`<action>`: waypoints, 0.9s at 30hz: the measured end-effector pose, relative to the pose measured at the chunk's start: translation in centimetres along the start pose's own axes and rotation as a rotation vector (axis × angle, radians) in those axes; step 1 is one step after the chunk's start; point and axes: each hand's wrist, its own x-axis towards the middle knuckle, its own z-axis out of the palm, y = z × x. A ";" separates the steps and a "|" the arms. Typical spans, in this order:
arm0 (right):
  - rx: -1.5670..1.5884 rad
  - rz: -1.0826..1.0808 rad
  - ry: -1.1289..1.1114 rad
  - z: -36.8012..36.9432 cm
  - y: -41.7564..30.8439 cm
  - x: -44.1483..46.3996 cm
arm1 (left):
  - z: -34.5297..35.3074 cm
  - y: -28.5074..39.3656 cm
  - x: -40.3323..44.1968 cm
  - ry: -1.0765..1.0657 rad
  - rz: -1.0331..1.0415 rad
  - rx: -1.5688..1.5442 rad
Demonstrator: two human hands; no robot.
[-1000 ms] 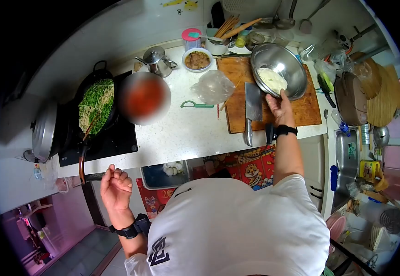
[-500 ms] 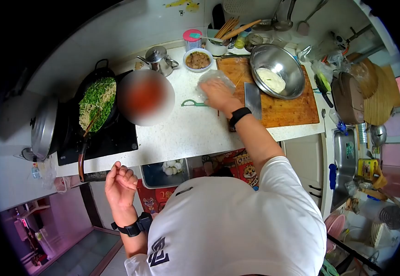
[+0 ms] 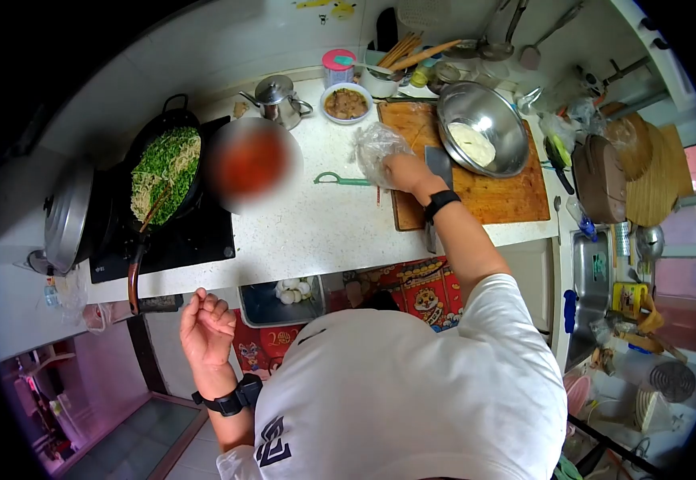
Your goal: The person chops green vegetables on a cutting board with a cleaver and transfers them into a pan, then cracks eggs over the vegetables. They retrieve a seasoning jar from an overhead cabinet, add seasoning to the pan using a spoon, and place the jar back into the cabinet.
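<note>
- Fingers of the right hand [image 3: 408, 173] close narrowly on the clear bag [image 3: 378, 146]; thin plastic might slip.
- Just beside them, the cleaver [image 3: 437, 162] might shift if the wrist bumps it.
- Well apart, the left hand [image 3: 207, 330] curls half open, seemingly empty.

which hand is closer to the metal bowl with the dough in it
Right. The right hand grips the plastic bag at the cutting board's left side, left of the metal bowl; the left hand is farther away, before the counter's front edge.
</note>
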 end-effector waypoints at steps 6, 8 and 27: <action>-0.004 0.239 -0.008 0.3 -0.2 4.1 | 0.5 -0.4 -0.5 0.032 0.041 0.025; 0.026 0.259 0.021 0.2 -0.7 4.9 | 0.4 -0.4 -0.6 0.051 0.054 0.013; 0.178 0.159 0.081 3.3 -3.6 9.6 | 0.3 -1.0 0.7 0.134 0.098 -0.020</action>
